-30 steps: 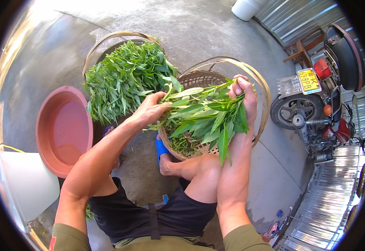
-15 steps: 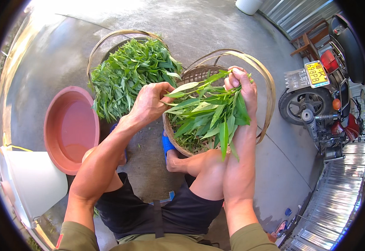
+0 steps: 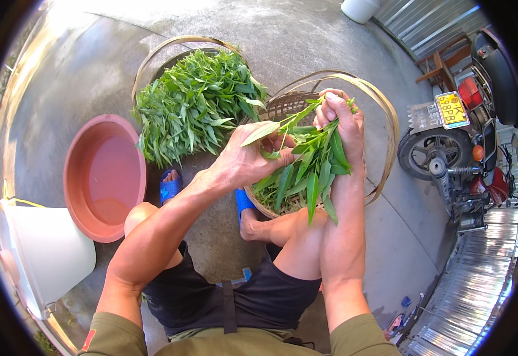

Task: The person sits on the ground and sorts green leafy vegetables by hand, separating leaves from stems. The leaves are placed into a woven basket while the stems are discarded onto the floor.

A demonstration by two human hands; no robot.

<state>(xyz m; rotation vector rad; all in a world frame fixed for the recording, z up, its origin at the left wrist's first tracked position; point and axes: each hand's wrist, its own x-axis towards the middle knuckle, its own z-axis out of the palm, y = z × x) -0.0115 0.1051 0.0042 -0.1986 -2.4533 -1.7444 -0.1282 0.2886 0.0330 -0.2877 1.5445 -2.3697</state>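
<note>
The bunch of leafy greens [image 3: 306, 169] hangs over the right woven basket [image 3: 383, 118], long axis near vertical — stems up, leaves down. The right hand [image 3: 342, 115] clamps the stem tops; the left hand [image 3: 250, 160] grips leaves alongside, equally near — touching.

Colours, head view.
Leafy stalks [image 3: 306, 169] bright green; heaped greens [image 3: 196, 101] far left same green. Woven baskets [image 3: 383, 113] tan. Basin [image 3: 101, 178] left, pinkish-red. Bucket [image 3: 45, 252] near left, white. Sandals [image 3: 168, 188] blue. Shorts [image 3: 211, 296] black. Floor [image 3: 306, 41] grey concrete.
</note>
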